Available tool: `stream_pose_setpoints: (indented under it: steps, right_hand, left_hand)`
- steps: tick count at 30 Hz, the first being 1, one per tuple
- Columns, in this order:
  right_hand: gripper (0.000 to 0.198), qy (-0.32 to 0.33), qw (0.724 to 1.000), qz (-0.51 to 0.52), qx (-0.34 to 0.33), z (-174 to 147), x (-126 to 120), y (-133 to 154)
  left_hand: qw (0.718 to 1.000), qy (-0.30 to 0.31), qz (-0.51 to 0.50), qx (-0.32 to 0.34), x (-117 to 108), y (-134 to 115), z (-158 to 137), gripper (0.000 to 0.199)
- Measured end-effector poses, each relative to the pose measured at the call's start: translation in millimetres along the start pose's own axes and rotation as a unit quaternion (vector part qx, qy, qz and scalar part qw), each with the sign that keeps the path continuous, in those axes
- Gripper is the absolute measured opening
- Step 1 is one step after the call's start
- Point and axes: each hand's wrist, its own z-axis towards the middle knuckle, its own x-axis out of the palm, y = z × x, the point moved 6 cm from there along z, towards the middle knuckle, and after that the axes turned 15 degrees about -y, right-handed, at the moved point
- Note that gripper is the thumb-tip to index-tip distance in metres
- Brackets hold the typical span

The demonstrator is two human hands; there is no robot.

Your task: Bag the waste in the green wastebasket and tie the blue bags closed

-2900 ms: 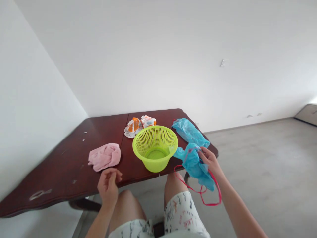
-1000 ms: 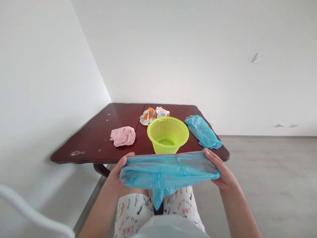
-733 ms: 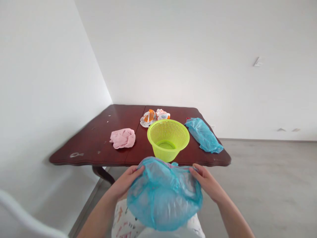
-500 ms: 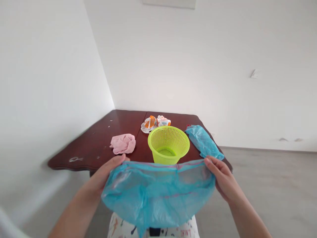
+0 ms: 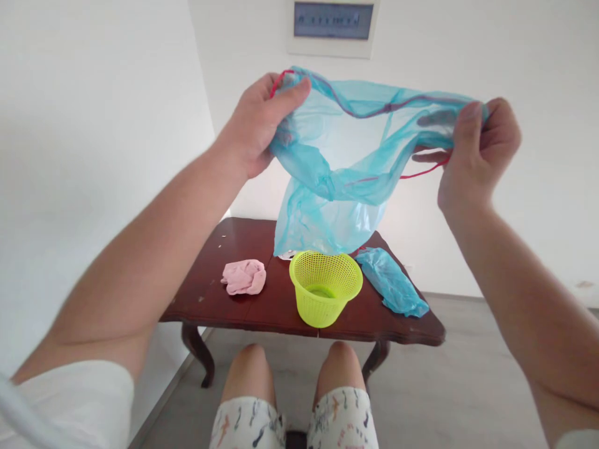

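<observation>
A translucent blue drawstring garbage bag (image 5: 334,181) is stretched wide between my two hands, its mouth open toward me and its body hanging down. My left hand (image 5: 264,118) grips one side of the rim, with a loop of red drawstring beside the fingers. At the opposite side, my right hand (image 5: 480,146) pinches the rim, and another red string hangs below it. Under the bag, a lime-green perforated plastic basket (image 5: 322,290) stands upright on the dark wooden table. The bag's lower end overlaps the view just behind the basket's far rim.
On the table (image 5: 276,312), a crumpled pink cloth (image 5: 244,277) lies left of the basket. A second, bunched blue plastic bag (image 5: 393,284) lies to the right. White crumpled material (image 5: 287,255) peeks out behind the basket, mostly hidden. Walls rise behind and to the left.
Both hands have lifted the blue bag from low in front of the table to high above it. Its mouth has spread open, and the head view has shifted.
</observation>
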Motion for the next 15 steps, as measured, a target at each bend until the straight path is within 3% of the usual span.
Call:
stream_pose_setpoints:
  steps: [2,4,8,11,13,15]
  right_hand:
    - [0.043,0.010,1.000,0.002,0.000,-27.5,-5.5,10.4]
    - [0.053,0.052,0.997,-0.010,0.062,-60.9,-10.9,0.3]
    - [0.066,0.138,0.965,-0.036,0.220,-113.3,-22.9,-40.4]
    - [0.070,0.181,0.939,-0.044,0.289,-132.0,-24.8,-57.8]
    - [0.071,0.191,0.928,-0.041,0.316,-137.5,-20.4,-62.7]
    - [0.072,0.195,0.916,-0.035,0.349,-141.8,-12.5,-68.5]
  left_hand:
    - [1.000,0.006,-0.002,0.020,-3.0,17.1,-20.1,0.051]
    - [1.000,0.024,0.012,0.016,-8.5,46.5,-43.6,0.052]
    - [0.982,0.131,0.091,-0.099,-23.1,117.2,-90.5,0.042]
    - [0.925,0.273,0.202,-0.170,-29.9,151.1,-124.6,0.036]
    - [0.879,0.363,0.245,-0.188,-28.1,158.4,-142.5,0.036]
    - [0.854,0.416,0.241,-0.198,-21.8,155.5,-151.8,0.040]
